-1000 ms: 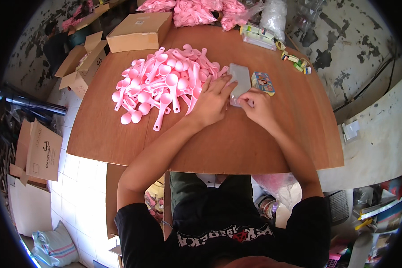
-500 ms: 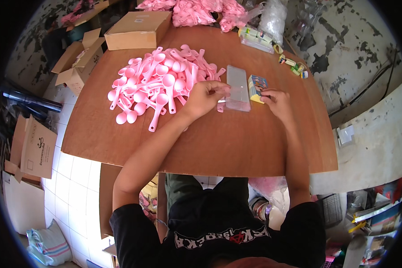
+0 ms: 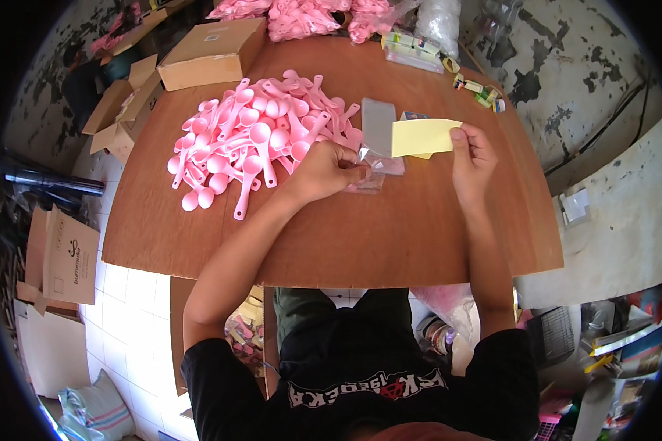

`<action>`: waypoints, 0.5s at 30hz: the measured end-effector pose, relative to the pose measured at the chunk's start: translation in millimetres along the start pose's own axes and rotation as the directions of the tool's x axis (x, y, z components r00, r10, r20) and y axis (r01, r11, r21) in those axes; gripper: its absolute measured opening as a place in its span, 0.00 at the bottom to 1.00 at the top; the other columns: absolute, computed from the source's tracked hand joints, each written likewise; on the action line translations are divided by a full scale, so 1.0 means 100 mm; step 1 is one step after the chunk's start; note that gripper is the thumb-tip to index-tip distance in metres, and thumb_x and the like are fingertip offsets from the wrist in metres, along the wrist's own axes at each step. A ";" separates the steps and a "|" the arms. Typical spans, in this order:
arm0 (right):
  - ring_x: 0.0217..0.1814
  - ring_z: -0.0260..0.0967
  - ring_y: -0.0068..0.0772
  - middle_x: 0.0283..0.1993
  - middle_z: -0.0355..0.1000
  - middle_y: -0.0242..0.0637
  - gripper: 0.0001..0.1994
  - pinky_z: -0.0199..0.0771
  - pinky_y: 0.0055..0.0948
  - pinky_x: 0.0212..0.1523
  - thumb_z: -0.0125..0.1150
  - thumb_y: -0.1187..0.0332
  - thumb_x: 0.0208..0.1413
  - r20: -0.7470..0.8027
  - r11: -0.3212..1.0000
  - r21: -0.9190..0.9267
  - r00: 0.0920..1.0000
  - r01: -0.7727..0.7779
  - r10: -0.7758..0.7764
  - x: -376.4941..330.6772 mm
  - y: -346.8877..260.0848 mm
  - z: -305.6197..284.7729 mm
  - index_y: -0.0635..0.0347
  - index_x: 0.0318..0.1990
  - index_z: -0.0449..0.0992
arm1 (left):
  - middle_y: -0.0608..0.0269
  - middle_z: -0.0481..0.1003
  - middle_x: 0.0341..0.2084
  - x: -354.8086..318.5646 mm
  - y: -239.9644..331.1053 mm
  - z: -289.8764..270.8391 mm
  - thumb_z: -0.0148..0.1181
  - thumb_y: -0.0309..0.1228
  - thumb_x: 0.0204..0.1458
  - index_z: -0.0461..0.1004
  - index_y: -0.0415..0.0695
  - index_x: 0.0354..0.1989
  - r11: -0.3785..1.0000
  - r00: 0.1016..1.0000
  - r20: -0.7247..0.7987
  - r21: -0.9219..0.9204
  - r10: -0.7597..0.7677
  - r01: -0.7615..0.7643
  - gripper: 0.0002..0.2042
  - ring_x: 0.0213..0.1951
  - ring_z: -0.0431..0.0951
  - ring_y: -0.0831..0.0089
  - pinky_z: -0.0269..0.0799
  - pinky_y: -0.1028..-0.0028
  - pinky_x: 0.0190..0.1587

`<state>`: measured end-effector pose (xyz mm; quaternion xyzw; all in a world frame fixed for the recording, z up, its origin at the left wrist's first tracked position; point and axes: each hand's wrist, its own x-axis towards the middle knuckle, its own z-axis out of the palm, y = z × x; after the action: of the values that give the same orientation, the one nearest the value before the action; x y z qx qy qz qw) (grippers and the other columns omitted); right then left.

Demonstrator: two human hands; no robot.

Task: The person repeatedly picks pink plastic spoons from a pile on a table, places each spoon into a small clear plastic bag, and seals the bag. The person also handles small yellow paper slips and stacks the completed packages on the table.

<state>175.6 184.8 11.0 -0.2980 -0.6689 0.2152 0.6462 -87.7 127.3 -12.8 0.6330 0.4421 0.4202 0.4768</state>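
My left hand [image 3: 329,173] pinches a clear plastic bag [image 3: 368,182] just right of a heap of pink measuring spoons [image 3: 260,134]. A pale yellow card [image 3: 423,137], its plain side up, is gripped at its right end between the thumb and fingers of my right hand [image 3: 472,162]. Under and behind that card lies a stack of printed cards [image 3: 415,115], mostly hidden. A flat stack of clear plastic bags [image 3: 379,121] lies between the spoons and the cards.
A closed cardboard box [image 3: 212,55] stands at the table's far left. Bagged pink spoons [image 3: 301,18] line the far edge. Small banded card bundles [image 3: 485,97] sit at the far right. Open cartons [image 3: 65,253] stand on the tiled floor at left.
My right hand has lifted a card off the stack, showing its yellow side. My left hand, still holding the clear bag, has moved slightly nearer to me.
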 end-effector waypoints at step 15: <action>0.30 0.73 0.20 0.32 0.77 0.36 0.03 0.72 0.21 0.31 0.66 0.78 0.54 -0.041 0.988 -0.061 0.989 0.142 -0.144 -0.16 -0.13 0.15 0.67 0.36 0.79 | 0.60 0.82 0.33 -0.07 0.12 -0.02 0.64 0.23 0.54 0.80 0.33 0.43 0.949 0.990 0.125 0.300 0.065 -0.100 0.10 0.33 0.78 0.79 0.76 0.76 0.39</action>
<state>158.7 165.8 6.6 -0.2727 -0.6797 0.1419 0.6660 -89.6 118.9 -1.6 0.7399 0.4473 0.3297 0.3793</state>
